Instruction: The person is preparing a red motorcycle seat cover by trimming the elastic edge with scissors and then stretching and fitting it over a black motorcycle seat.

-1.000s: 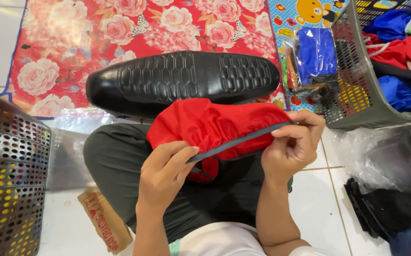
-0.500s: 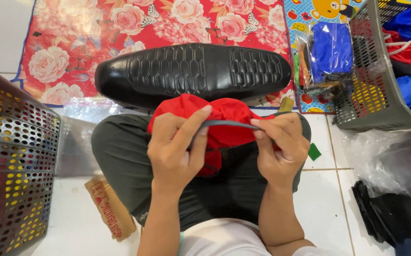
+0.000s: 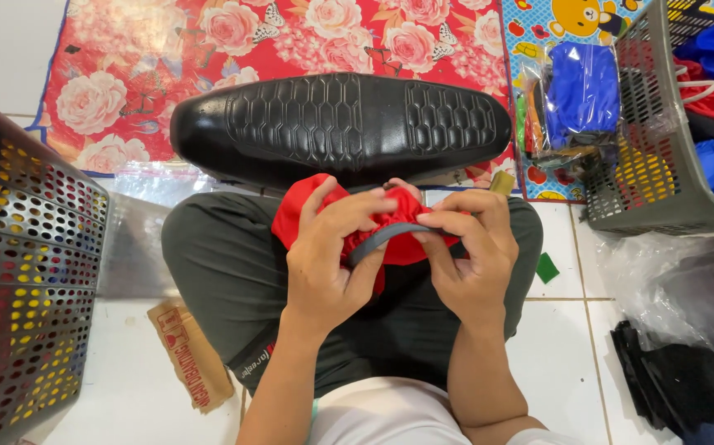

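My left hand (image 3: 328, 259) and my right hand (image 3: 468, 255) are both clenched on a red cloth piece (image 3: 349, 218) edged with a grey band (image 3: 386, 236), bunched over my lap above my dark green trousers (image 3: 225, 272); the fingers of both hands pinch the band, which arcs between them. Directly beyond the cloth, the black ribbed sole of my shoe (image 3: 340, 124) lies crosswise, touching or nearly touching the cloth's far edge and blocking the view of the floor behind it. At my left, a dark perforated basket (image 3: 19, 272) stands close to my knee, with clear plastic sheeting (image 3: 130, 239) between it and my leg. A brown printed paper strip (image 3: 188, 354) lies on the floor just beside my thigh. At my right, a grey mesh basket (image 3: 654, 181) holds blue and red cloth, and a clear bag of blue cloth (image 3: 580, 91) leans against its near wall. A small green scrap (image 3: 547, 268) lies on a tile near my right knee. Further right, crumpled clear plastic (image 3: 687, 280) covers a pile of black cloth (image 3: 670, 379). The floor is white tile (image 3: 555, 363); a red mat with a rose print (image 3: 143, 74) is spread beyond the shoe, adjoining a blue mat with cartoon figures (image 3: 538, 21).
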